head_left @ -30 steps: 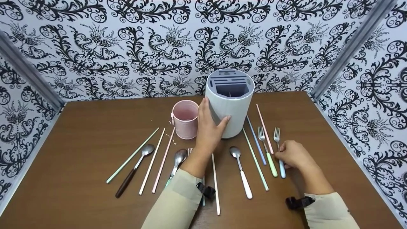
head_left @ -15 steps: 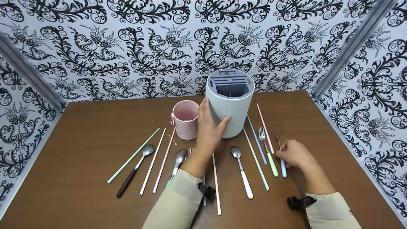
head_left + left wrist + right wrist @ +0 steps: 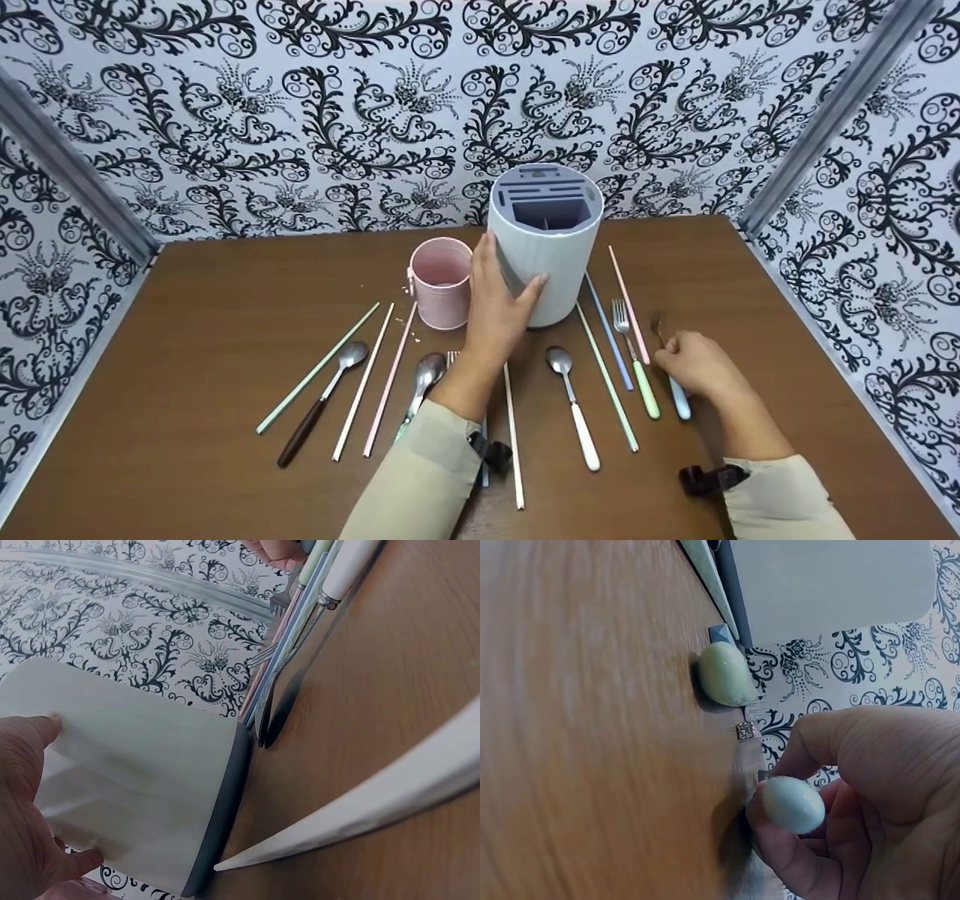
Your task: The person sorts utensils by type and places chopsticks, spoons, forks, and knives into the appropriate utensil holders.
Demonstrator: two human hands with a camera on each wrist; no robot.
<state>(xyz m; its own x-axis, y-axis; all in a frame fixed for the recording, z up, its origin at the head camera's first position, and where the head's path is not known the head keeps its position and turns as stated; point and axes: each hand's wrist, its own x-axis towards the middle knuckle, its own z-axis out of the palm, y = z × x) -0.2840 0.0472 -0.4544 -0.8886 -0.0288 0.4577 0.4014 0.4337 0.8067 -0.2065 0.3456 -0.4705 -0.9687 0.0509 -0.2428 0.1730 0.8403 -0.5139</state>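
A person's right hand (image 3: 697, 364) pinches a blue-handled fork (image 3: 680, 397) at the right of a wooden counter (image 3: 187, 337), beside a green-handled fork (image 3: 646, 390). The left hand (image 3: 499, 315), fingers extended, presses against an upright white holder (image 3: 556, 277) at far center, just right of a pink cup (image 3: 442, 304).

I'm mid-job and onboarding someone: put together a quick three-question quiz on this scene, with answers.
1. Multiple choice: what does the right hand pinch?
A) green-handled fork
B) blue-handled fork
C) brown-handled spoon

2. True or false: the left hand holds the white-handled spoon.

3. In the head view, on which side of the white holder does the pink cup stand?

Key: 1. B. 2. False; it rests on the white holder. 3. Left.
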